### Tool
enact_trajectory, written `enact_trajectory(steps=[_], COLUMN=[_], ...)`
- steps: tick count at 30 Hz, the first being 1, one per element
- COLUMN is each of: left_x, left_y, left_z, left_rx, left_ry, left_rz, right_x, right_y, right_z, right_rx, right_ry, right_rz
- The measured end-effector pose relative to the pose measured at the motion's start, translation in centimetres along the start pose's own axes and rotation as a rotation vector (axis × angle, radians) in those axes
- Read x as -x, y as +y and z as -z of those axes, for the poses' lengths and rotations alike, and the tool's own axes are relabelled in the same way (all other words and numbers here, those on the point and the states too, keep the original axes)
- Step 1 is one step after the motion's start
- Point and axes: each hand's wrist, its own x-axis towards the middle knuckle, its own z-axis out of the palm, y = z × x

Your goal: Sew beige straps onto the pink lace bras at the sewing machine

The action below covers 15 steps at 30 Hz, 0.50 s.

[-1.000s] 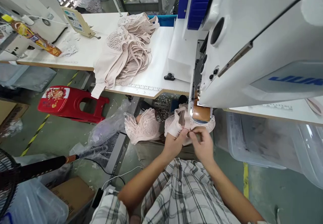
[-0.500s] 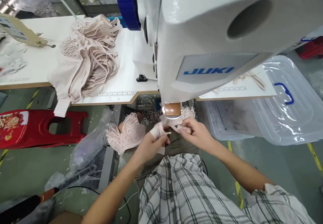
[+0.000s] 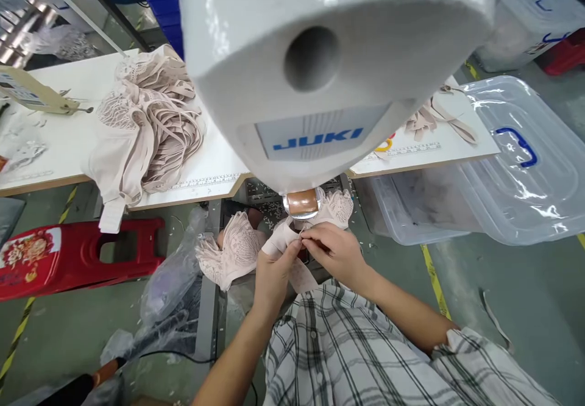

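You hold a pale pink lace bra just below the head of the white sewing machine, and both of your hands meet on one narrow band of it. Your left hand pinches the folded end of the band between thumb and forefinger, the other fingers curled under the cloth. Your right hand is closed on the same band from the other side, fingertips pressed together almost touching the left thumb. The band sits right under the brown foot piece of the machine, while the lace cup hangs down to your left, off the table edge.

By the look of it, you are lining up the band end for stitching, and it is not yet fed under the foot. The next move seems to call for a small, steady push forward with both pinches kept tight, so the fold does not open, and with fingertips kept clear of the needle area, which the machine head hides from view.

A pile of finished pink pieces lies on the white table to your left, a clear plastic bin stands to your right, and a red stool lies on the floor.
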Motion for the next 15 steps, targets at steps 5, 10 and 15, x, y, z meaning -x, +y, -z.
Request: enact_trajectory(steps=[5,10,15], left_x=[0.3,0.6,0.6], left_y=[0.2,0.1,0.2], left_z=[-0.2,-0.1,0.0], left_rx=[-0.232,-0.414,-0.391], left_ry=[0.038,0.099,0.069], left_rz=[-0.105,-0.221,-0.225], right_x=[-0.6,-1.6,-2.2], right_y=[0.3,0.5,0.5], right_z=[0.9,2.1,2.8], right_rx=[-0.109,-0.264,-0.306], right_ry=[-0.15,-0.319,-0.446], right_rz=[-0.225,-0.349,-0.292])
